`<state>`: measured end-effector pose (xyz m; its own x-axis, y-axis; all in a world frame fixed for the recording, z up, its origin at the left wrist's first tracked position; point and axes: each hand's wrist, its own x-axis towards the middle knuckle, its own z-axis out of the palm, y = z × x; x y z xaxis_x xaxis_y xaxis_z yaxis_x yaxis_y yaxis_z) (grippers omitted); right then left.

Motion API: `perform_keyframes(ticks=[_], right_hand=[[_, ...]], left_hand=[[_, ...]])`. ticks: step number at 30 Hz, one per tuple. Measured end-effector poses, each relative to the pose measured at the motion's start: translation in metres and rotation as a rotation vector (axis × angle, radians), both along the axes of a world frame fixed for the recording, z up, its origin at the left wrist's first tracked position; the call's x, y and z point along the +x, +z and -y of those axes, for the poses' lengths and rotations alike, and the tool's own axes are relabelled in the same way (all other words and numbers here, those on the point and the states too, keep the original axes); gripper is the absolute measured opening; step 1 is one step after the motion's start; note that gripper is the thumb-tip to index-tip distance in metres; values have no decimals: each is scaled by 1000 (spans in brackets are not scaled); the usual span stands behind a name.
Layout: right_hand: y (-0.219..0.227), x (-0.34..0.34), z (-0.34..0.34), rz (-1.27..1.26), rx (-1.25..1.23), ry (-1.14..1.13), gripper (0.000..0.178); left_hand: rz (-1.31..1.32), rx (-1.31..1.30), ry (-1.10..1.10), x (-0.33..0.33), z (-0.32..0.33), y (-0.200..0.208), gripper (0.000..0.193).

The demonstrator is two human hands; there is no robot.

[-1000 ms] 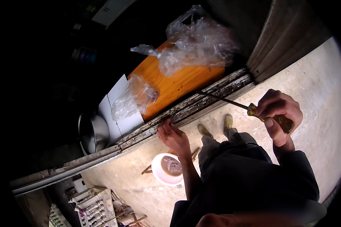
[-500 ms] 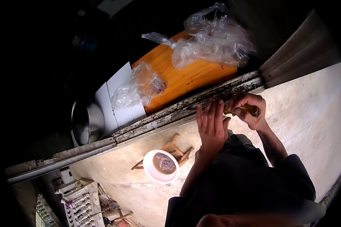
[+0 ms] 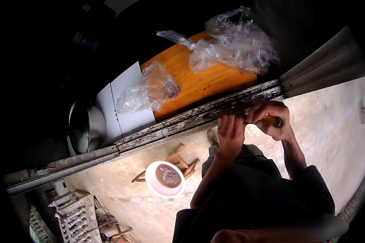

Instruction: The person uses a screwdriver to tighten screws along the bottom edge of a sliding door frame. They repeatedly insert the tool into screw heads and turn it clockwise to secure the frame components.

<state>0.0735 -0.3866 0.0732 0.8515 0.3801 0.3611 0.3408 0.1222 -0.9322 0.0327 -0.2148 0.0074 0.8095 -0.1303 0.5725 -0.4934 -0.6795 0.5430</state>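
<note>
My right hand (image 3: 279, 108) is wrapped round the amber, see-through handle (image 3: 274, 120) of a hand tool, which looks like a screwdriver. The handle's butt sticks out to the right; the working end is hidden by my fingers. Close on its left, my left hand (image 3: 230, 135) has its fingers bent together at the edge of a worn, flaking wooden sill (image 3: 182, 124). Whatever those fingers pinch, if anything, cannot be made out. Both hands are at the sill's right part, in front of my body.
Beyond the sill lies an orange wooden tabletop (image 3: 190, 83) with a small clear plastic bag (image 3: 148, 91) and a larger bundle of bags (image 3: 237, 48). A metal pot (image 3: 96, 127) stands left. Below, a pale basin (image 3: 151, 182) of brownish liquid sits at a wooden stool (image 3: 175, 157).
The fingers of my left hand, stretched out before, are now bent at the sill. My right hand still grips the tool, with more of its handle showing. The view has shifted slightly.
</note>
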Motion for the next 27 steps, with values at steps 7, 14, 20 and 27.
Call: perform_keyframes(ticks=[7,14,20,27], right_hand=[[2,9,-16,109,-69,118,16],[3,8,-31,132,-64,84,15],[-7,12,-6,35,15,75,17],[0,17,-17,120,-66,121,16]], left_hand=[[35,-19,18,1,-22,-3,30],[36,-96,8,6,-29,4,15],[8,-111,-1,12,-3,0,20],[44,-90,-32,12,-25,-1,17]])
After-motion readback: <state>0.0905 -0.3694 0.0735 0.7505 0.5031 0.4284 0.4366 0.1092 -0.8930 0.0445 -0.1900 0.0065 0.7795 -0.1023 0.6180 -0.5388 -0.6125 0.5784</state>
